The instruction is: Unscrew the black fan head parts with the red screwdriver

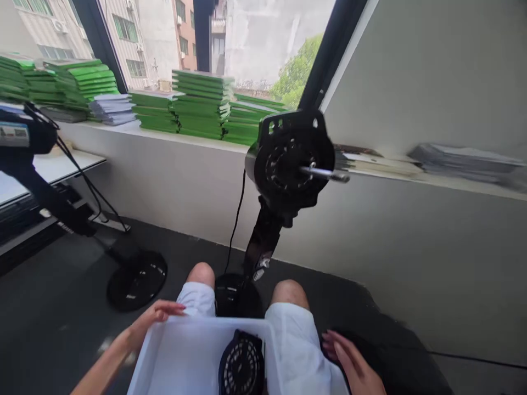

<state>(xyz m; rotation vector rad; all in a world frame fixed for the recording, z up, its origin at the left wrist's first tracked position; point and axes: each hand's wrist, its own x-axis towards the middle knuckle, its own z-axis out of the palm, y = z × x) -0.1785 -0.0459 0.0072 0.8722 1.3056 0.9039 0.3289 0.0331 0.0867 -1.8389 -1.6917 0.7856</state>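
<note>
A white plastic bin (197, 325) rests on my lap. Over its far left corner lies my left hand (158, 314), fingers stretched out along the rim. Inside the bin, on its right side, is a black round slotted fan part (241, 366); its lower end is cut off by the frame. Beside my right thigh hovers my right hand (349, 359), open, fingers extended and slightly blurred, holding nothing visible. In front of my knees stands a pedestal fan motor (294, 159) without blades or grille. Its bare metal shaft (325, 174) points right and toward me.
The fan's round black base (236, 296) is on the floor between my knees. Another black stand with a round base (138, 280) is at left, near a white table (68, 167). Green stacks (200, 107) line the windowsill. A dark cord (473, 357) runs at right.
</note>
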